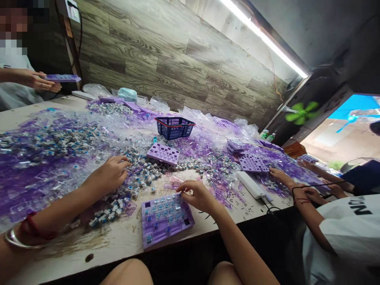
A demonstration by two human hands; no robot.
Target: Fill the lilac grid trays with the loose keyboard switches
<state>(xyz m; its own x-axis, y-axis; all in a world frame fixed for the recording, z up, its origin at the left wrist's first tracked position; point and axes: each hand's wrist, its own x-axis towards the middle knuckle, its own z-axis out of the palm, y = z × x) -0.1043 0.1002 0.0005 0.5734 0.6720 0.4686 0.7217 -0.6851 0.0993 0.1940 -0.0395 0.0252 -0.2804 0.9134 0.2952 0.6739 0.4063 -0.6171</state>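
A purple keyboard case (175, 227) lies near the table's front edge, set with rows of translucent switches with blue centres. My right hand (197, 194) is bent over its upper right corner, thumb and fingertips close together; whatever is between them is too small to make out. To the left, my left hand (115, 172) reaches over a heap of loose grey-white switches (139, 178), its fingers bent and slightly apart, with nothing visible in them. Another purple case (163, 153) rests on the heap behind. A small cluster of switches (111, 211) lies below my left forearm.
A dark blue basket (175, 128) stands mid-table among clear and purple plastic pieces. At right are a purple plate (253, 163) and a white power strip (251, 186) with a cable. Co-workers sit right and far left; one holds a purple case (63, 78).
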